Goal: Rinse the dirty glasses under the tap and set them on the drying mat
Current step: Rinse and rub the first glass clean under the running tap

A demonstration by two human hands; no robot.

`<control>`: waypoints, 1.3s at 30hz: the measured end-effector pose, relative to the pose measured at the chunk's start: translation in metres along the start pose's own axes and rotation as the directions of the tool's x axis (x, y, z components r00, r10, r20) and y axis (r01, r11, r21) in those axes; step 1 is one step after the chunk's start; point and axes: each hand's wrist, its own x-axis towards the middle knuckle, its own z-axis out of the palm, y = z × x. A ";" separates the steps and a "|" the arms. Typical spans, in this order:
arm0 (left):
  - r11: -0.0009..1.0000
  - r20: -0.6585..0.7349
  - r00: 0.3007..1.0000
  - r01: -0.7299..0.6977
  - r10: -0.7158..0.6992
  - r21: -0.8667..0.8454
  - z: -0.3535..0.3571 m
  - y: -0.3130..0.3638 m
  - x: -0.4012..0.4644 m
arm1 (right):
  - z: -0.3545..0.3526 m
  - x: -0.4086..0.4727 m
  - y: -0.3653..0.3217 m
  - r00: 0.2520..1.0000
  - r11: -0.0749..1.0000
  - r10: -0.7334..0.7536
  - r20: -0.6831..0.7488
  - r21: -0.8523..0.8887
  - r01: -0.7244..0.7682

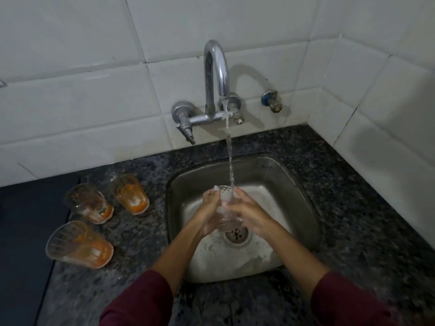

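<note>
Over the sink (303, 191), under the running tap (216, 74): one clear glass (226, 208), both hands' fingers (242, 196) wrapping its wall. Likely light, wet, slippery, fragile; gripping mid-wall seems safest. Three dirty glasses (91, 203) are waiting on the counter (141, 243).

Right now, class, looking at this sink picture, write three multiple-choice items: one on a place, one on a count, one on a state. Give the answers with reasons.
1. Where do the dirty glasses stand?
A. On the counter left of the sink
B. Inside the sink
C. On the tap

2. How many orange-stained glasses wait?
A. One
B. Three
C. Five

3. What is the tap doing?
A. Shut off
B. Dripping only
C. Running in a steady stream

Answers:
1 A: they stand on the dark counter beside the sink.
2 B: three show orange residue.
3 C: water falls into the clear glass held by the left hand and right hand.
</note>
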 end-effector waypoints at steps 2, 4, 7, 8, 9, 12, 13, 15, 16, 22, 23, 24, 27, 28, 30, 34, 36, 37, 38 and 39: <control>0.998 -0.015 0.998 -0.056 0.055 -0.026 0.005 0.008 0.001 | 0.004 0.001 0.000 0.997 0.988 -0.050 0.056 -0.144 0.058; 0.991 -0.068 0.992 -0.104 0.110 0.088 0.011 0.019 0.004 | 0.006 0.000 -0.008 0.985 0.863 -0.174 0.008 -0.481 0.156; 0.879 -0.044 0.964 -0.219 0.261 0.424 0.012 0.030 0.006 | 0.007 -0.002 -0.009 0.931 0.463 -0.356 0.080 -0.850 0.251; 0.852 -0.027 0.955 -0.250 0.295 0.459 0.011 0.033 0.007 | 0.007 -0.003 -0.008 0.920 0.381 -0.379 0.097 -0.890 0.251; 0.848 -0.013 0.947 -0.281 0.321 0.450 0.009 0.035 0.007 | 0.007 -0.004 -0.009 0.918 0.356 -0.384 0.097 -0.902 0.245; 0.901 -0.003 0.930 -0.355 0.367 0.249 0.011 0.039 0.002 | 0.004 -0.002 -0.017 0.923 0.556 -0.374 0.096 -0.773 0.306; 0.911 0.020 0.927 -0.372 0.374 0.177 0.011 0.040 0.000 | 0.002 -0.001 -0.019 0.931 0.677 -0.350 0.101 -0.660 0.326; 0.910 0.095 0.911 -0.408 0.401 0.075 0.009 0.040 0.000 | -0.004 -0.002 -0.024 0.959 0.905 -0.245 0.141 -0.320 0.279; 0.905 0.130 0.899 -0.424 0.417 0.029 0.008 0.040 0.000 | -0.007 -0.003 -0.026 0.965 0.967 -0.186 0.186 -0.140 0.213; 0.883 0.196 0.888 -0.446 0.415 0.150 0.000 0.045 0.002 | -0.011 -0.013 -0.047 0.987 0.944 -0.082 0.139 -0.306 0.121; 0.843 0.196 0.889 -0.455 0.413 0.286 0.000 0.046 0.004 | -0.008 -0.012 -0.048 0.989 0.801 -0.138 0.052 -0.581 0.142; 0.785 0.204 0.887 -0.461 0.413 0.414 0.003 0.047 0.005 | -0.006 -0.011 -0.046 0.977 0.555 -0.211 0.020 -0.820 0.137; 0.725 0.146 0.870 -0.475 0.470 0.498 0.011 0.049 0.002 | -0.003 -0.006 -0.036 0.939 0.312 -0.339 0.057 -0.935 0.169; 0.765 0.129 0.874 -0.475 0.469 0.435 0.012 0.050 0.000 | -0.004 -0.003 -0.035 0.945 0.450 -0.321 0.057 -0.869 0.205; 0.833 0.157 0.878 -0.478 0.452 0.277 0.008 0.050 -0.003 | -0.006 -0.003 -0.037 0.967 0.794 -0.243 0.074 -0.558 0.242; 0.850 0.269 0.852 -0.500 0.449 0.164 0.000 0.056 -0.007 | -0.015 -0.007 -0.037 0.938 0.986 -0.115 0.326 0.151 0.069; 0.789 0.258 0.835 -0.546 0.486 0.282 0.002 0.061 -0.007 | -0.017 0.001 -0.029 0.921 0.958 -0.085 0.381 0.286 -0.030; 0.725 0.267 0.818 -0.575 0.509 0.379 0.002 0.065 -0.008 | -0.016 0.007 -0.024 0.924 0.954 -0.097 0.371 0.300 -0.020; 0.650 0.293 0.796 -0.602 0.530 0.463 0.003 0.067 -0.009 | -0.016 0.014 -0.018 0.933 0.957 -0.125 0.338 0.289 0.024; 0.585 0.325 0.780 -0.619 0.534 0.524 0.003 0.068 -0.011 | -0.013 0.019 -0.013 0.941 0.960 -0.157 0.298 0.268 0.075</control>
